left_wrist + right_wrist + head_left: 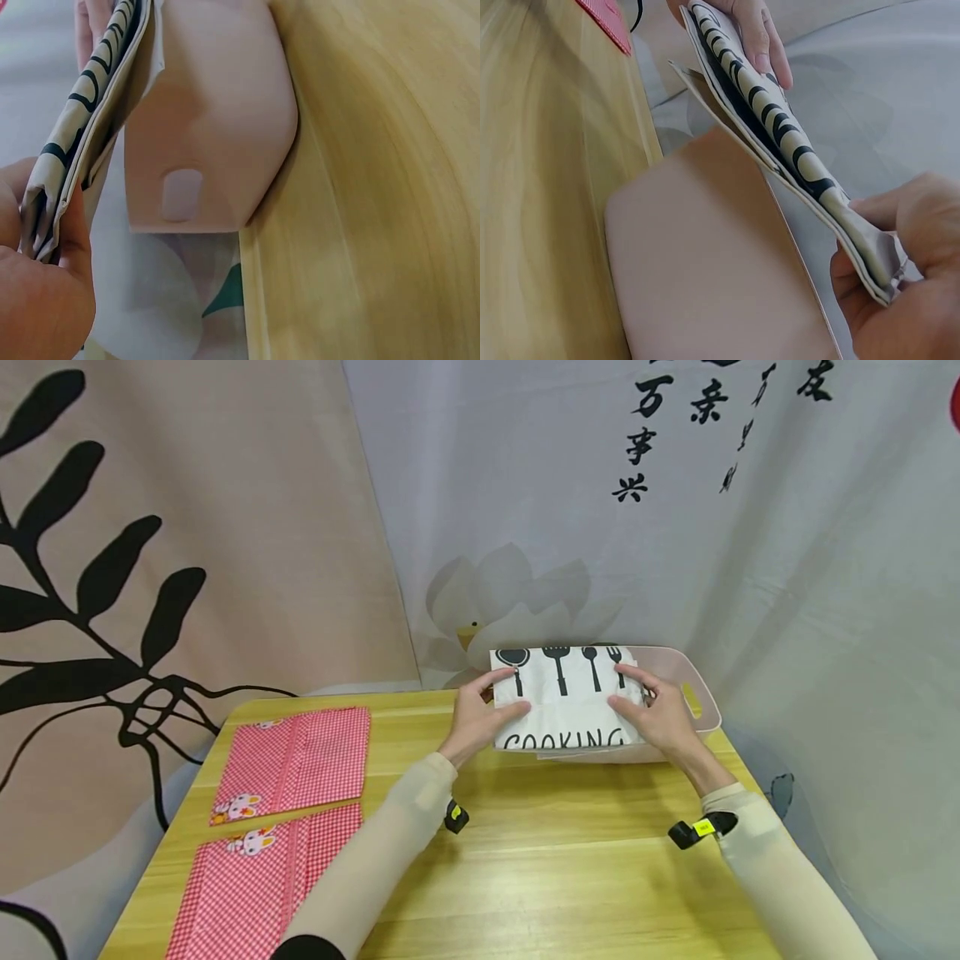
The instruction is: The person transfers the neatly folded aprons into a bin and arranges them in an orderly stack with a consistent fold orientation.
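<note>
"We start well left of the bin (675, 667): black leaves (117, 568) on the backdrop. What's on the table (570, 852)?"

"Two red checked cloths, left of the bin! The far cloth (318, 756) lies flat, a rabbit in its near left corner. Just beside it, closer to the viewer than the bin, the near cloth (251, 893), also flat, rabbit along its far edge, left sleeve (386, 847) across part of it."

"On to the left hand (478, 714)!"

"Near the bin's left end, grip narrow, thumb and fingers pinching the left end of the white cloth (566, 706)."

"And where's that white cloth?"

"Held up over the bin, hiding much of it from the head view! Folded in layers, COOKING along its lower edge, dark kitchen tools printed above. Touching the bin's rim? I can't tell."

"Right hand (663, 714)?"

"In front of the bin's right half, narrow too, pinching the cloth's right end, thumb on the printed face!"

"And the bin?"

"Pale pink, at the table's far edge, an opening in its right end. Black writing (708, 402) on the backdrop, high above it."
</note>
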Demonstrator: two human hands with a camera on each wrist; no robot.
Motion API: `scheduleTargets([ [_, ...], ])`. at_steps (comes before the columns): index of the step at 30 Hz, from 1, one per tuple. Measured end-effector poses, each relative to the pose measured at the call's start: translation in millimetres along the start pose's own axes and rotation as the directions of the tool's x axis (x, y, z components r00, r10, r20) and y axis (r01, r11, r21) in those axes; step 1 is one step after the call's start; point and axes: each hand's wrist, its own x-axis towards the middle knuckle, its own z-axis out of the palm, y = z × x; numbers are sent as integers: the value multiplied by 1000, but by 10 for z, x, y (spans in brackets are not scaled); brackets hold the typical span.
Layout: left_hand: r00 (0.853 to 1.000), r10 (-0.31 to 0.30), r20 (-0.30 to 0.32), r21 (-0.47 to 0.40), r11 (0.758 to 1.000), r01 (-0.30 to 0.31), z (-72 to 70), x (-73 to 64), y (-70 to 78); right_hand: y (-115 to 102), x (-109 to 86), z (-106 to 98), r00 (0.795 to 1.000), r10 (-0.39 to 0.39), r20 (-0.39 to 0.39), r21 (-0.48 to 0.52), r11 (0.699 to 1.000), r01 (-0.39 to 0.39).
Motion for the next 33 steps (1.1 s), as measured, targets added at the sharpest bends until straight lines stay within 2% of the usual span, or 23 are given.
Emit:
scheduleTargets([
  [9,1000,-2,31,58,998,0,114,104,29,22,85,-104,999,47,-16,12,999,-47],
  [14,998,-24,53,87,996,19,155,167,66,65,133,-147,998,57,-19,39,998,-56],
  [22,996,-34,80,90,996,26,242,251,91,140,197,-198,998,56,-21,87,995,-54],
  [33,998,-47,52,112,993,41,450,329,131,214,242,-342,996,84,-19,-12,996,-84],
])
